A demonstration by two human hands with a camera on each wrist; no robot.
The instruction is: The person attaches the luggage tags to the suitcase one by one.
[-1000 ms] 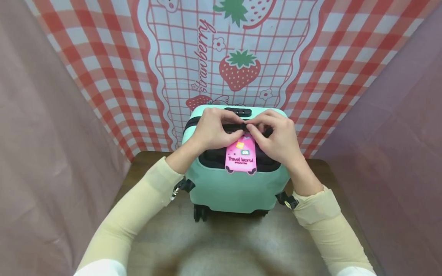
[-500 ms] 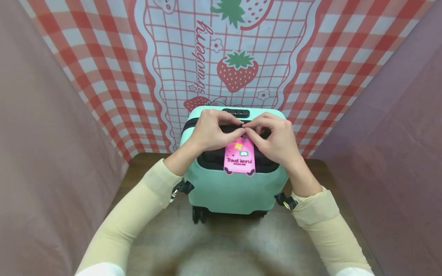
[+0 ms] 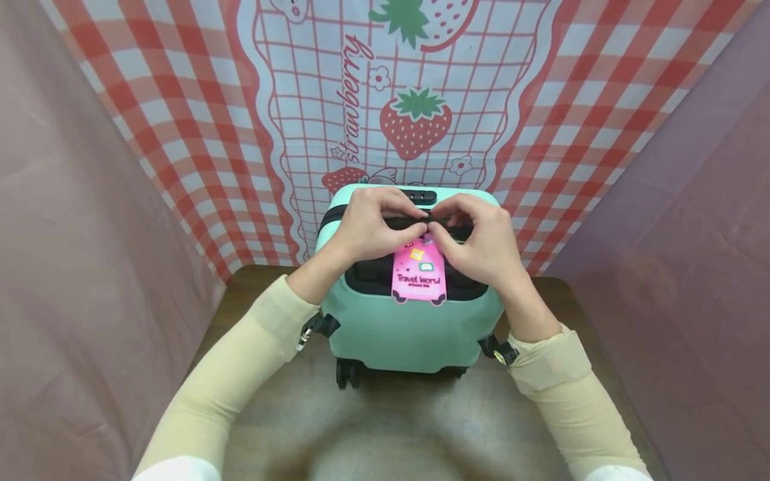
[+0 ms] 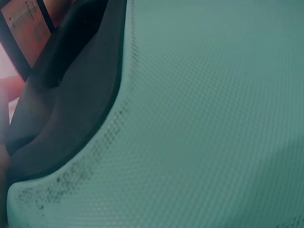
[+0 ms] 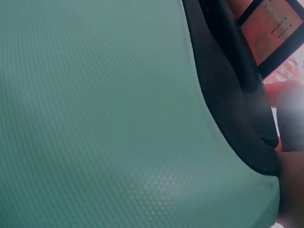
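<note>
A mint-green suitcase (image 3: 415, 334) stands upright, its black handle (image 3: 361, 274) facing me. From the handle hangs a pink luggage tag (image 3: 419, 275) reading "Travel World". At the tag's upper end, my left hand (image 3: 375, 227) pinches its dark strap between thumb and index finger. My right hand (image 3: 481, 234) holds the same spot from the other side, fingertips close to the left ones. The fingers mostly hide the strap. Both wrist views catch the tag's reverse: a lettered panel (image 4: 29, 28) in the left wrist view, an address panel (image 5: 275, 28) in the right wrist view.
A black combination lock (image 3: 419, 197) sits on the suitcase's top. Black wheels (image 3: 349, 373) rest on a brown wooden table (image 3: 385, 434). Behind hangs a strawberry-patterned cloth (image 3: 415, 127), with plain pinkish curtains (image 3: 90, 267) at both sides.
The fingertips have shifted slightly around the strap; its dark piece, visible between them a second ago, is now mostly covered. The suitcase and tag stay nearly in place.
</note>
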